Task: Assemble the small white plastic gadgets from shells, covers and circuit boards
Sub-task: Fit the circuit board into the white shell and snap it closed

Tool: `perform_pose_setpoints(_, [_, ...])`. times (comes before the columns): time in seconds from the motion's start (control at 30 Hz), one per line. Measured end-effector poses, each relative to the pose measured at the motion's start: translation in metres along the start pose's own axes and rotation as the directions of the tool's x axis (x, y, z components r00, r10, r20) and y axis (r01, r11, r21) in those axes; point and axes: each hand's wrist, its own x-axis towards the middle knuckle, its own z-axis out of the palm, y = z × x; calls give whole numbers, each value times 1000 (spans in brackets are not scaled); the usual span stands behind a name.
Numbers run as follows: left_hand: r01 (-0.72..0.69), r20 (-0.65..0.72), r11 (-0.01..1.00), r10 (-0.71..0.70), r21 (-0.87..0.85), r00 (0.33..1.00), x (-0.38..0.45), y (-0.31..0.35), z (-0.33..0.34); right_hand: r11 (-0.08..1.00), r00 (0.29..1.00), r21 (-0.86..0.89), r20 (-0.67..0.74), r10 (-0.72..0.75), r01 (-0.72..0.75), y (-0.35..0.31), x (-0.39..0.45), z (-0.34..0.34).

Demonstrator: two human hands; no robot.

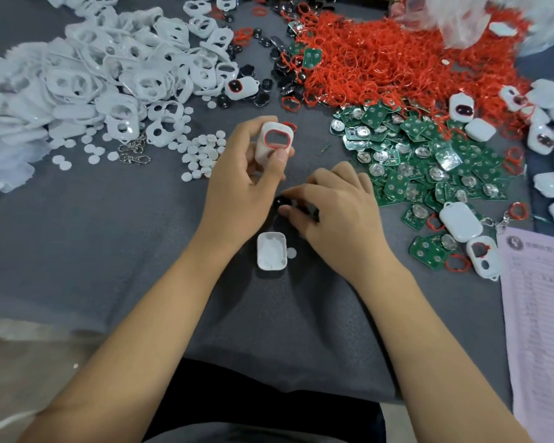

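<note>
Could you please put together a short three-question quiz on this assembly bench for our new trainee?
1. True or false: the left hand holds a white cover fitted with a red ring.
2. What lies on the grey mat between the wrists? A) a green circuit board B) an open white shell C) a metal clasp
3. Fill in: the right hand pinches a small ____ part.

Key: 1 true; 2 B; 3 black.
</note>
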Motion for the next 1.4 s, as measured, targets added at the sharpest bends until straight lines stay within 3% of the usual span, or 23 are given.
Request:
perform_pose_setpoints(0.07, [27, 5, 1000, -27, -15, 1000, -1, -1, 1, 995, 999, 99, -2, 33, -33, 3, -1, 0])
perform_pose_setpoints(0.17, [26, 14, 1000, -26, -5, 1000, -1, -3, 2, 908, 992, 412, -57, 112, -79, 4, -5, -5])
perform_pose_setpoints(0.27, [30, 21, 999, -30, 20, 999, -2, -4, 2, 628, 939, 754, -45, 340, -191, 1, -4, -16])
perform_pose_setpoints(0.33, [35, 29, 999, -36, 33, 999, -2, -4, 3, 516, 920, 833, -24, 390, -197, 2, -4, -22])
perform_pose_setpoints(0.57, [7, 75, 997, -13, 83, 997, -3, -5, 4, 481, 901, 846, -3, 433, -229, 4, -3, -28])
perform_pose_setpoints(0.7, [-9, 92, 991, -4, 137, 996, -2, -4, 3, 540, 906, 809, -24, 424, -231, 5, -3, -26])
perform_pose_setpoints(0.83, [172, 166, 985, -165, -27, 972, -5, 3, 6, 354, 885, 898, 79, 458, -263, 4, -4, -25])
perform_pose_setpoints(0.9, [198, 202, 978, -182, -61, 962, -6, 5, 6, 383, 894, 888, 67, 442, -256, 7, -4, -24])
perform_pose_setpoints(1.03, [95, 178, 992, -108, 77, 978, -8, 6, 6, 515, 913, 834, -34, 406, -198, 9, -5, -22])
perform_pose_setpoints(1.13, [58, 144, 987, -80, 147, 986, -7, 3, 6, 521, 926, 837, -49, 374, -166, 7, -5, -22])
perform_pose_setpoints(1.23, [119, 175, 993, -116, -4, 978, -7, 3, 5, 505, 912, 847, -61, 405, -167, 2, -4, -20])
perform_pose_setpoints(1.4, [101, 238, 995, -94, -19, 967, -8, 3, 10, 433, 856, 874, -39, 516, -222, -1, -5, -21])
